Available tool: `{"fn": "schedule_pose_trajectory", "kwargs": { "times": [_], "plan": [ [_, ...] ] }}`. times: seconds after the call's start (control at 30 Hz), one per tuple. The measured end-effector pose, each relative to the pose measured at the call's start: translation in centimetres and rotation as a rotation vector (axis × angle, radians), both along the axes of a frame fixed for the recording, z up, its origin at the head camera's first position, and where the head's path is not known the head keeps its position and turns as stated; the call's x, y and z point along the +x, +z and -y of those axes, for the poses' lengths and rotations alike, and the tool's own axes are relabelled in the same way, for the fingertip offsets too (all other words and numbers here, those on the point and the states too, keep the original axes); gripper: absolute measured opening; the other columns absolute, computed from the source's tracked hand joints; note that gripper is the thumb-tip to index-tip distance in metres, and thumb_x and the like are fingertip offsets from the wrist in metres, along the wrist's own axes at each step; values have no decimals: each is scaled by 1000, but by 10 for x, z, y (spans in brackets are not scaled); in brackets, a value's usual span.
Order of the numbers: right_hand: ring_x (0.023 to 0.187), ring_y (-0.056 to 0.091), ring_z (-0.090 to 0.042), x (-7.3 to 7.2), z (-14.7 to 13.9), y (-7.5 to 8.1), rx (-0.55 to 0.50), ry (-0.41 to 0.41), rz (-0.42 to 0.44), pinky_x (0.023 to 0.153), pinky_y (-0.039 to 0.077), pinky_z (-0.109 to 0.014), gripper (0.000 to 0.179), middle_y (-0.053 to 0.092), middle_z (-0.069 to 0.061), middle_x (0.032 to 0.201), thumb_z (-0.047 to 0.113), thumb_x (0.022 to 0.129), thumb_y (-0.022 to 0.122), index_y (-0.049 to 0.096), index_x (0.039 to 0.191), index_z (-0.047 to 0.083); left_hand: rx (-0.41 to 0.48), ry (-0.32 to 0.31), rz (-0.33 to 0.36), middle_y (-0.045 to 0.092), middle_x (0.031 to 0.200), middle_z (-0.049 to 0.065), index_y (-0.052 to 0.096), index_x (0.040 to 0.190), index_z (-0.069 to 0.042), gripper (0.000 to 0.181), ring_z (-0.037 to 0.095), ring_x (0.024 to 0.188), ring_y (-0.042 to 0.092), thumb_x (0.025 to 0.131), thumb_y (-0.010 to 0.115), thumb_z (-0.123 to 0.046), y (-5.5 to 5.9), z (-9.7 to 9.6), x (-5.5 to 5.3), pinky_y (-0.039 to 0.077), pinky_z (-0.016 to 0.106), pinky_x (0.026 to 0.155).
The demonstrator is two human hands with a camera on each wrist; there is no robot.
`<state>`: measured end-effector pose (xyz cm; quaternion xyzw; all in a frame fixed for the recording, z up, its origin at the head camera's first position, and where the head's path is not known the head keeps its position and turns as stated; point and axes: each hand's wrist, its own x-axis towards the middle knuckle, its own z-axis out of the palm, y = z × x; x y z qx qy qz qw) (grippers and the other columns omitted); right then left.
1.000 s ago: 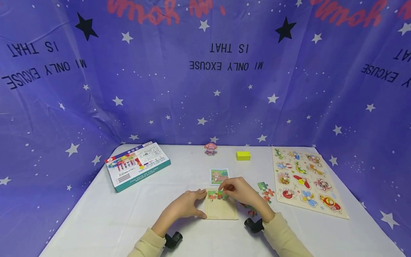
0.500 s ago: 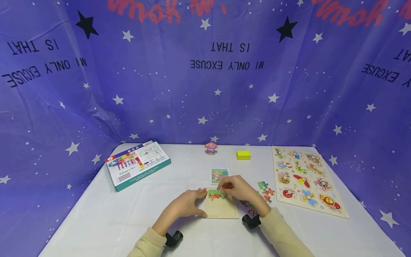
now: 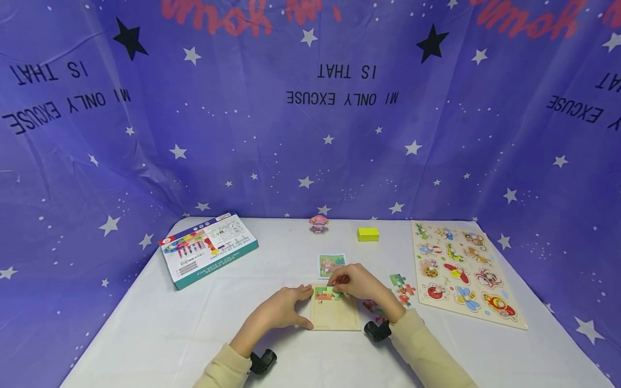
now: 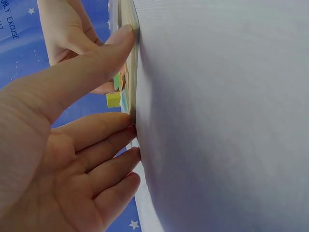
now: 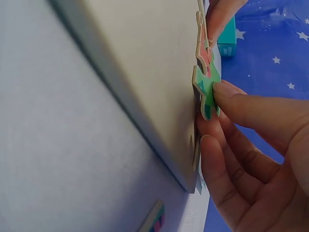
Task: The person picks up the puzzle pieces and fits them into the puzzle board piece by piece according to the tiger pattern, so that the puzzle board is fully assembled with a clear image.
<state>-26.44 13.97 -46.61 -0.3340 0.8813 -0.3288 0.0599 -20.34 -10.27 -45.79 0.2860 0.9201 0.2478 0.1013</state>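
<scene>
A shallow wooden puzzle tray (image 3: 336,319) lies in the middle of the white table, with joined puzzle pieces (image 3: 322,294) along its far left part. My left hand (image 3: 280,309) stays at the tray's left edge; in the left wrist view its thumb and nearly straight fingers touch that edge. Over the tray's far part, my right hand (image 3: 363,282) pinches a green puzzle piece (image 5: 206,92) between thumb and fingers. The right wrist view has this piece up against an orange-red puzzle piece (image 5: 203,48), slightly tilted. Just behind the tray lies a picture card (image 3: 331,264), partly covered by my right hand.
Loose puzzle pieces (image 3: 402,291) lie right of the tray, some behind my right forearm. Farther right is a wooden insect puzzle board (image 3: 458,275). A yellow block (image 3: 367,234) and a pink figurine (image 3: 318,224) stand at the back, a teal-sided box (image 3: 208,250) at the left.
My right hand has shifted slightly left and away from me over the tray, with the green puzzle piece still pinched. The left hand keeps its place at the tray's edge.
</scene>
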Motion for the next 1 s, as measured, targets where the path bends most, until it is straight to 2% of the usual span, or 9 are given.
{"fn": "schedule_pose_trajectory", "kwargs": {
  "times": [0.3, 0.53, 0.7, 1.0],
  "plan": [
    [61, 43, -5, 1, 0, -3, 2, 0, -18, 54, 40, -21, 8, 67, 7, 86, 8, 85, 73, 75, 91, 13, -2, 3, -2, 48, 143, 11, 53, 136, 1, 82, 31, 132, 44, 70, 84, -38, -2, 1, -1, 35, 45, 109],
    [74, 57, -8, 3, 0, 1, -3, 45, 8, 66, 50, -22, 15, 67, 1, 87, 7, 81, 77, 74, 95, 9, -6, -12, -22, 49, 141, 14, 53, 135, 2, 82, 32, 131, 45, 70, 84, -37, -1, 1, -1, 35, 45, 109],
    [75, 58, -15, 4, -2, 2, 20, 57, 6, 65, 50, -23, 20, 66, 2, 87, 9, 77, 81, 74, 96, 11, -1, -14, -24, 50, 141, 14, 54, 134, 3, 82, 33, 130, 46, 69, 85, -37, 0, 2, 0, 36, 46, 108],
    [76, 56, -14, 6, 0, 2, 44, 57, -10, 65, 50, -23, 18, 64, 2, 86, 8, 77, 80, 75, 94, 12, 3, -9, -12, 49, 141, 14, 54, 134, 3, 81, 33, 131, 44, 70, 85, -35, 2, 1, 1, 35, 45, 109]
  ]
}}
